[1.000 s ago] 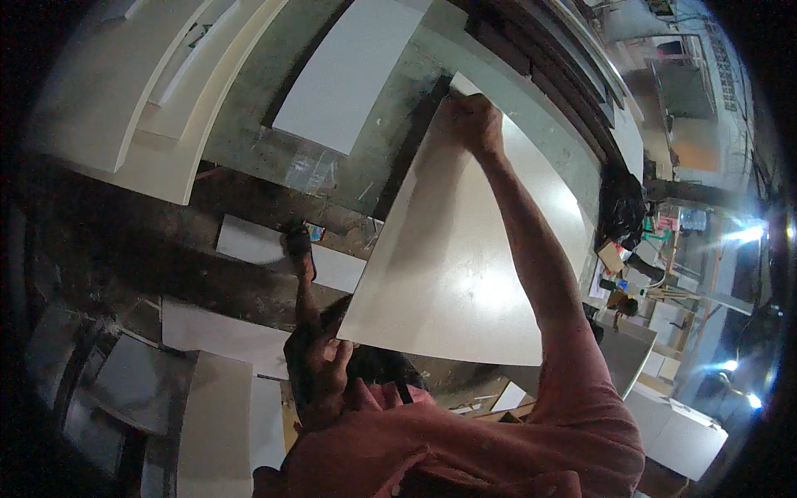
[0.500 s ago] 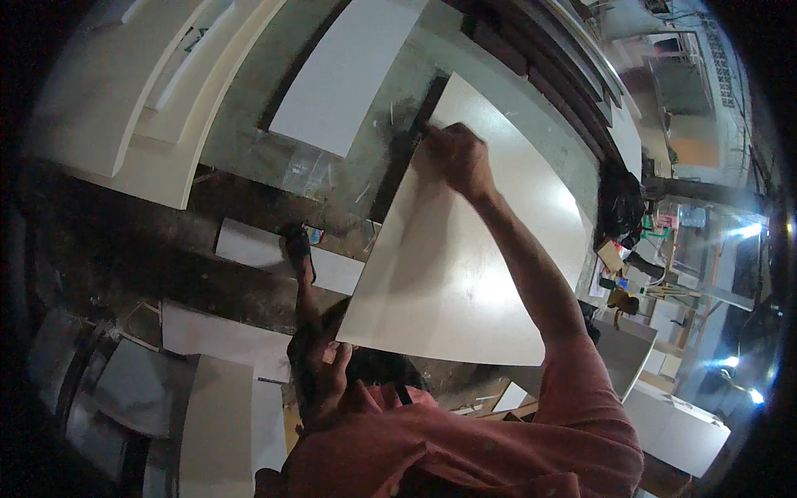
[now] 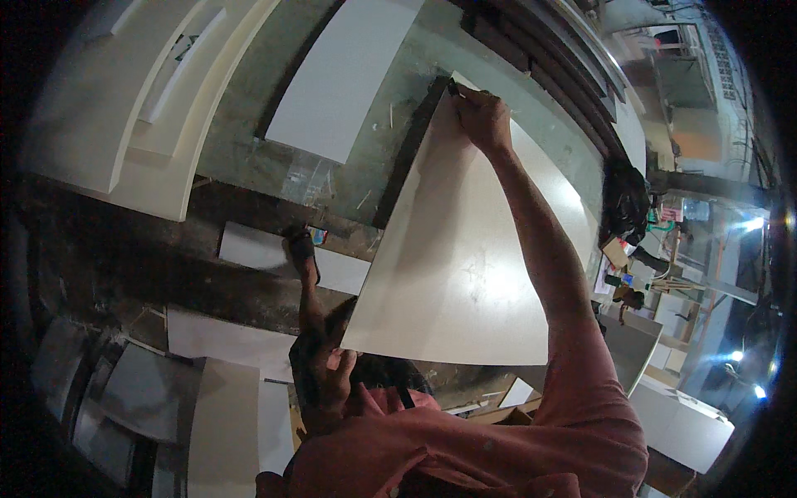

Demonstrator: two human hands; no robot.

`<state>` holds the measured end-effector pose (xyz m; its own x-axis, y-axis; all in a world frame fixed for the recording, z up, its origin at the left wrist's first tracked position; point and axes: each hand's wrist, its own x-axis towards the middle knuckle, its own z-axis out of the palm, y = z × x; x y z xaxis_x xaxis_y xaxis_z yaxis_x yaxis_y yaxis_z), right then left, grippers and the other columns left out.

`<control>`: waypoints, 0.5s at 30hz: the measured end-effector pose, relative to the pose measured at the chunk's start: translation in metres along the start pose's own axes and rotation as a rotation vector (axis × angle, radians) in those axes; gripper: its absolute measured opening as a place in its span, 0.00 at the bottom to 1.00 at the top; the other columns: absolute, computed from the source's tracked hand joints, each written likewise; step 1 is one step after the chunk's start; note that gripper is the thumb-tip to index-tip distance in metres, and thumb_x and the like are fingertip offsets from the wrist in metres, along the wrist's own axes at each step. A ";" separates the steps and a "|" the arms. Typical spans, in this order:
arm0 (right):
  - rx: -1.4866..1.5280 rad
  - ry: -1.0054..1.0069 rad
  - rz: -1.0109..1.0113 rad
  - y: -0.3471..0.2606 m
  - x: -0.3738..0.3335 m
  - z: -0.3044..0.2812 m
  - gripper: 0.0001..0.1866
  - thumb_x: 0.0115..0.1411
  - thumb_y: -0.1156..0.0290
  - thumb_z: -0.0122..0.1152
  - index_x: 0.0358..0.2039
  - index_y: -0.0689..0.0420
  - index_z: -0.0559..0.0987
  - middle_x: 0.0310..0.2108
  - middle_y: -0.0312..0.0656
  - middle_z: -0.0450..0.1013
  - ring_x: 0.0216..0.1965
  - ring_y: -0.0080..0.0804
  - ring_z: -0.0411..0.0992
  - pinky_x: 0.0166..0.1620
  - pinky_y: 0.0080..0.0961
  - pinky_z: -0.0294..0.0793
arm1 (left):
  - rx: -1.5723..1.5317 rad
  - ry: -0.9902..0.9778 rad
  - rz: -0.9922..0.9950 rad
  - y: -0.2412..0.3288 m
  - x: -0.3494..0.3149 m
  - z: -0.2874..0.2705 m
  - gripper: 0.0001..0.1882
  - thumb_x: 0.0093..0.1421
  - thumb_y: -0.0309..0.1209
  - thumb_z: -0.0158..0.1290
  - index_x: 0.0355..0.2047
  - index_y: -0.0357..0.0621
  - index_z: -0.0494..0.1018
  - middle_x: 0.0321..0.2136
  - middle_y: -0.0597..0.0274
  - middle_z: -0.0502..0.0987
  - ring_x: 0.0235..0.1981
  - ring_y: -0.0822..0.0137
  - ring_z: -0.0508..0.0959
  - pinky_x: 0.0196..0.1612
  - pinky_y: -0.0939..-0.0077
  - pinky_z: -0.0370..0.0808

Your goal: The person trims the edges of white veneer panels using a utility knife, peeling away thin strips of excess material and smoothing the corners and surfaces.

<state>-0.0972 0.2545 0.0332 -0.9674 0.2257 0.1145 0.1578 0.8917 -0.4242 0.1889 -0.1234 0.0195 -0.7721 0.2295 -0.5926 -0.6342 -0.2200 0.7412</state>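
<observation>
Probably edge work: right hand [image 3: 485,116] pinching a small blackish object [image 3: 453,86] at the flat, glossy off-white panel [image 3: 448,257] mid-frame, left hand [image 3: 335,375] half-curled by its lower-left corner, grip unclear, so next move needs steadiness.

Dim, glare on pale panel [image 3: 452,257]

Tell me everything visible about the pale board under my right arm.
The board is flat, pale and glossy, perhaps laminate, with lamp glare. It lies over a greenish table, near end jutting beyond. The right hand pinches a small dark object at its far left corner; the left hand is by the near left corner, contact unclear.
</observation>
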 end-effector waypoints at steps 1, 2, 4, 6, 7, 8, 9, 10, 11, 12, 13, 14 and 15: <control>0.047 0.057 0.034 0.003 -0.001 0.000 0.13 0.58 0.65 0.61 0.41 0.56 0.84 0.30 0.52 0.78 0.31 0.42 0.78 0.38 0.36 0.76 | -0.029 0.008 -0.007 -0.003 -0.001 0.002 0.20 0.61 0.39 0.55 0.45 0.33 0.74 0.42 0.57 0.77 0.44 0.65 0.74 0.50 0.69 0.69; -0.011 0.011 -0.049 -0.004 -0.006 0.006 0.14 0.58 0.65 0.61 0.42 0.55 0.84 0.31 0.52 0.78 0.33 0.43 0.78 0.39 0.36 0.76 | -0.029 0.060 0.005 -0.016 -0.004 -0.002 0.19 0.61 0.38 0.55 0.45 0.34 0.74 0.41 0.57 0.77 0.43 0.64 0.74 0.49 0.68 0.69; -0.096 -0.024 -0.160 -0.016 -0.020 0.012 0.15 0.59 0.64 0.60 0.44 0.53 0.83 0.30 0.53 0.77 0.32 0.44 0.78 0.37 0.38 0.75 | 0.030 0.084 0.024 -0.014 0.000 -0.002 0.18 0.61 0.36 0.54 0.45 0.34 0.74 0.40 0.58 0.77 0.43 0.64 0.74 0.48 0.68 0.70; -0.031 0.007 -0.138 -0.010 -0.022 0.008 0.15 0.60 0.63 0.59 0.45 0.51 0.83 0.30 0.54 0.77 0.31 0.45 0.77 0.35 0.38 0.75 | 0.163 0.036 0.025 0.011 0.000 0.001 0.16 0.61 0.35 0.54 0.44 0.35 0.74 0.40 0.58 0.76 0.42 0.64 0.74 0.47 0.68 0.70; -0.080 -0.013 -0.075 -0.005 -0.010 0.002 0.15 0.60 0.63 0.59 0.45 0.51 0.83 0.29 0.55 0.76 0.30 0.45 0.77 0.34 0.39 0.74 | 0.122 0.014 0.018 0.008 0.000 0.000 0.16 0.61 0.35 0.54 0.44 0.35 0.74 0.40 0.58 0.76 0.42 0.64 0.74 0.47 0.68 0.70; -0.125 -0.032 -0.012 -0.003 0.000 -0.002 0.15 0.60 0.63 0.58 0.46 0.51 0.83 0.29 0.55 0.76 0.29 0.45 0.77 0.34 0.39 0.74 | 0.088 -0.005 0.011 0.004 -0.001 -0.004 0.16 0.61 0.35 0.54 0.44 0.35 0.74 0.40 0.58 0.76 0.42 0.64 0.74 0.47 0.68 0.70; -0.130 -0.039 0.085 -0.003 0.006 -0.002 0.14 0.60 0.63 0.58 0.44 0.52 0.83 0.27 0.54 0.76 0.28 0.45 0.77 0.31 0.39 0.73 | 0.049 -0.024 0.007 -0.001 0.000 -0.006 0.16 0.61 0.35 0.54 0.43 0.35 0.74 0.40 0.58 0.76 0.42 0.64 0.74 0.47 0.68 0.70; -0.116 -0.043 0.026 -0.002 -0.002 -0.002 0.12 0.60 0.65 0.58 0.42 0.54 0.83 0.27 0.53 0.76 0.29 0.45 0.76 0.32 0.39 0.74 | 0.027 -0.017 0.015 -0.007 -0.001 -0.007 0.16 0.61 0.35 0.54 0.43 0.35 0.74 0.39 0.58 0.76 0.42 0.64 0.74 0.47 0.68 0.70; -0.091 -0.057 -0.044 -0.012 -0.014 0.006 0.11 0.60 0.67 0.58 0.39 0.56 0.83 0.26 0.52 0.75 0.29 0.45 0.76 0.32 0.39 0.74 | 0.034 0.012 0.029 -0.010 -0.001 -0.010 0.16 0.61 0.36 0.54 0.42 0.35 0.75 0.39 0.57 0.76 0.41 0.64 0.74 0.46 0.68 0.70; -0.074 -0.073 -0.103 -0.021 -0.033 0.008 0.09 0.59 0.69 0.58 0.37 0.57 0.83 0.26 0.51 0.75 0.29 0.46 0.76 0.32 0.39 0.75 | 0.044 0.035 0.032 -0.010 0.000 -0.010 0.15 0.61 0.36 0.54 0.41 0.35 0.75 0.38 0.56 0.76 0.41 0.64 0.75 0.46 0.68 0.71; -0.054 -0.091 -0.170 -0.032 -0.054 0.012 0.08 0.59 0.71 0.58 0.34 0.59 0.83 0.25 0.50 0.75 0.30 0.46 0.76 0.32 0.39 0.75 | 0.101 0.056 0.047 -0.011 -0.001 -0.011 0.15 0.61 0.36 0.54 0.40 0.35 0.75 0.37 0.56 0.76 0.40 0.63 0.75 0.45 0.68 0.71; 0.074 -0.014 -0.343 -0.048 -0.073 0.016 0.08 0.60 0.73 0.57 0.37 0.58 0.83 0.26 0.49 0.75 0.30 0.45 0.76 0.32 0.38 0.75 | 0.151 0.083 0.067 -0.011 -0.002 -0.012 0.15 0.61 0.37 0.54 0.40 0.35 0.75 0.36 0.55 0.76 0.40 0.63 0.75 0.45 0.68 0.71; 0.106 -0.045 -0.245 -0.053 -0.091 0.015 0.11 0.59 0.76 0.57 0.41 0.57 0.83 0.26 0.50 0.75 0.30 0.44 0.76 0.32 0.38 0.75 | 0.204 0.090 0.076 -0.011 -0.001 -0.012 0.15 0.61 0.37 0.55 0.39 0.35 0.75 0.35 0.55 0.76 0.39 0.63 0.75 0.44 0.68 0.71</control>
<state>-0.0204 0.1805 0.0313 -0.9824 -0.0115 0.1863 -0.1014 0.8709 -0.4809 0.1961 -0.1325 0.0078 -0.8233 0.1322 -0.5520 -0.5605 -0.0352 0.8274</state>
